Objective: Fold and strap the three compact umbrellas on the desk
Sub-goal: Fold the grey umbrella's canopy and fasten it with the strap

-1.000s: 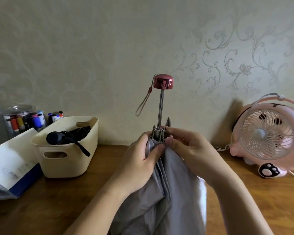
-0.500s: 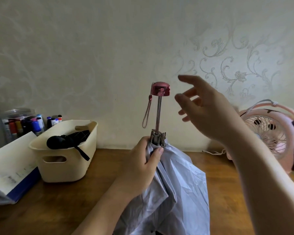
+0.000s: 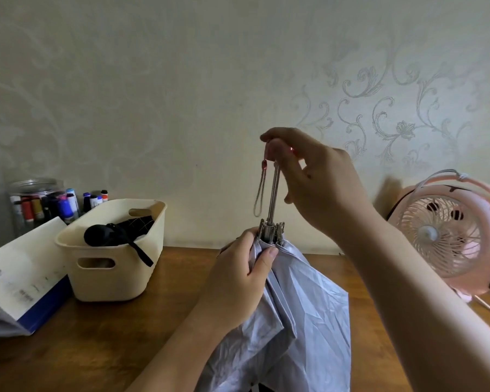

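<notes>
Looks like shaft collapse: our left hand [image 3: 235,281] grips the grey umbrella [image 3: 309,306] at its ribs, right hand [image 3: 320,182] fingers curled over the shaft [image 3: 273,193] top; next we'd push straight down.

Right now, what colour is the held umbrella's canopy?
Pale grey, faintly lilac; the canopy shows clearest in the head view.

The single wide-angle head camera looks forward and slightly down from behind the hands. It sits close: the left hand [image 3: 238,278] and right hand [image 3: 317,182] fill mid-frame, with the wall [image 3: 153,108] beyond them.
</notes>
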